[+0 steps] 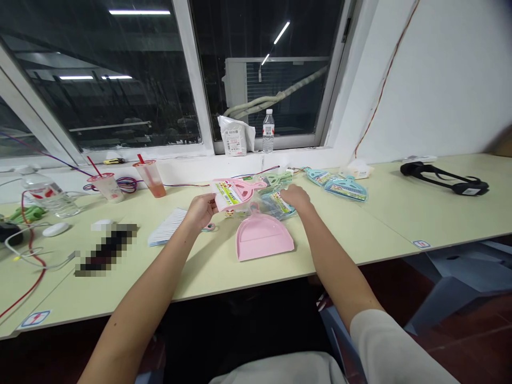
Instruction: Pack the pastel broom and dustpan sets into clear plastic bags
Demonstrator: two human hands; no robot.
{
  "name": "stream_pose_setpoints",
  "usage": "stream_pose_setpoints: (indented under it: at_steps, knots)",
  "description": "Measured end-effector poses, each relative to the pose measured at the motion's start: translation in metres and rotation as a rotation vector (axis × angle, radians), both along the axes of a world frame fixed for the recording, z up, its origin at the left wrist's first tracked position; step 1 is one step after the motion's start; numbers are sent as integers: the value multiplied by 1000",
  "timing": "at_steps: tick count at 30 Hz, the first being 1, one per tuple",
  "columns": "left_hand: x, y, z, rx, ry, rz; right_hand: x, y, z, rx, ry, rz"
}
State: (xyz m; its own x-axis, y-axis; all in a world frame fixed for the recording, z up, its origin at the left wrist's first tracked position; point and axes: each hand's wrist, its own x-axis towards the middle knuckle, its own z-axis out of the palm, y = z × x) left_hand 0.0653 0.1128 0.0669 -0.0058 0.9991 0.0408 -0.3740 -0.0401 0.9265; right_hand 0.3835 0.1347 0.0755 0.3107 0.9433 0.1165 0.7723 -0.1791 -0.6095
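Observation:
A pink hand brush (237, 191) with a yellow-green label card and pale bristles is pinched at its left end by my left hand (202, 210). Its handle points right. My right hand (296, 196) is closed at the edge of a clear plastic bag (282, 207), beside a wrapped green set (277, 180); its fingertips are partly hidden. Nearer to me, a pink dustpan (264, 237) lies flat, handle pointing away. Left of it, a brush (168, 226) with white bristles lies partly behind my left wrist.
Wrapped blue dustpan sets (346, 188) lie to the right, with a black head strap (444, 178) beyond. Two drink cups (151, 178), a water bottle (50, 194) and loose cables stand or lie at left. Another bottle (268, 133) and a white bag (235, 137) occupy the windowsill.

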Motion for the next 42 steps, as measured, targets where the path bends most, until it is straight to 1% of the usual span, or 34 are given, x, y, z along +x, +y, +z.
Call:
stream_pose_setpoints:
  at_steps: [1,3,5,7,10,16,22,27,29,32,36,38,40,42]
  knots:
    - [0,0,-1,-2,5,12,5,1,0,-107,-91,14]
    - [0,1,-1,0,14,48,10,1,-1,-281,-144,94]
    - [1,1,-2,11,10,87,8,0,-2,-378,-89,190]
    - [1,2,-3,21,-1,113,5,-1,-3,-419,0,263]
    - [1,4,-5,26,-8,113,1,-1,-6,-380,97,335]
    - [0,4,-6,11,8,103,1,3,-9,-326,133,372]
    - [1,5,-8,-12,9,130,0,8,-11,-361,401,296]
    - [1,5,-10,-7,16,121,-3,9,-17,-330,570,370]
    - [1,5,-11,-12,15,120,-3,12,-18,-305,683,361]
    - [0,7,-12,-12,14,117,2,18,-20,-201,885,315]
    - [-3,11,-14,1,-10,101,13,24,-21,-17,1157,307]
    - [-5,13,-14,-2,-40,103,16,24,-19,56,1211,316]
    - [-7,14,-14,-10,-66,107,18,22,-17,118,1210,332]
    - [-9,15,-14,-12,-78,106,18,20,-16,146,1190,347]
